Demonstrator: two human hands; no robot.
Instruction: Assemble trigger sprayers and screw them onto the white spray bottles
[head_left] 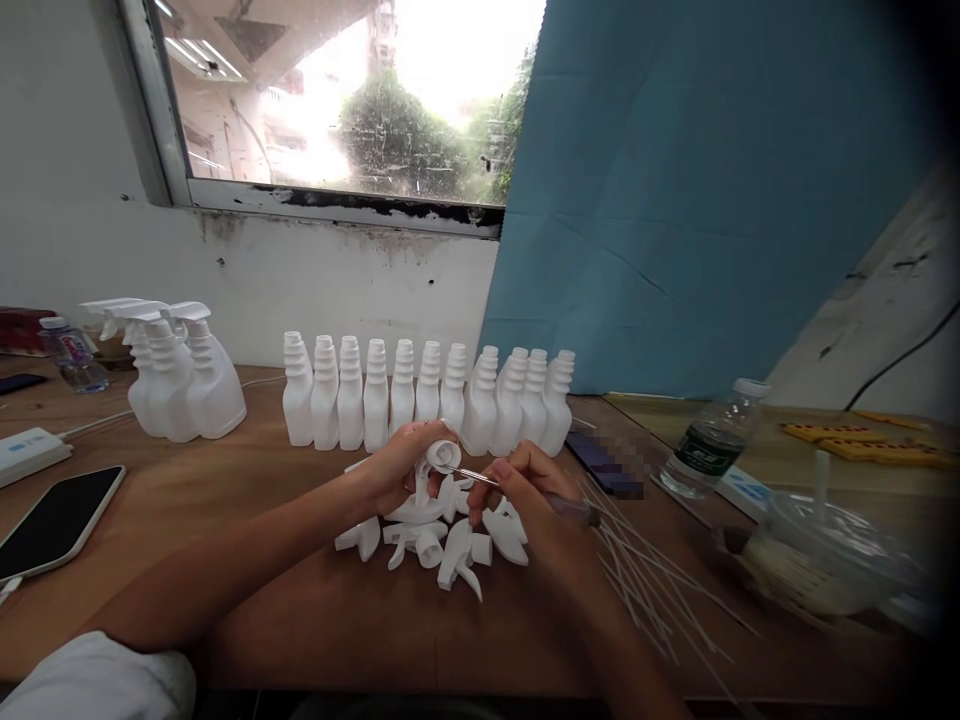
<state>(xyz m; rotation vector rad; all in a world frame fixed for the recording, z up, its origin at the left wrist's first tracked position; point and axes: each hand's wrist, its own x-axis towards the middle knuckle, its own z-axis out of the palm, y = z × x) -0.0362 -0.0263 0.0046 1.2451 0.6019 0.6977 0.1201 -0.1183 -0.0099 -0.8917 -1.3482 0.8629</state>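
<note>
My left hand [409,462] is closed around a white trigger spray head [443,457], its round collar facing me. A thin metal tool with a handle, which looks like a screwdriver [480,478], is gripped in my right hand [529,485]. Its tip reaches the opening of the collar; whether it touches inside I cannot tell. Below both hands lies a loose pile of white spray heads [456,555] on the brown table [322,630]. Behind them stands a row of several open white bottles [375,400].
At the left are white spray bottles with heads fitted [214,385], a phone [64,520] and a power strip [30,455]. Thin white tubes [652,570] lie to the right, near a dark phone [604,462], a water bottle [709,440] and a lidded plastic cup [817,560].
</note>
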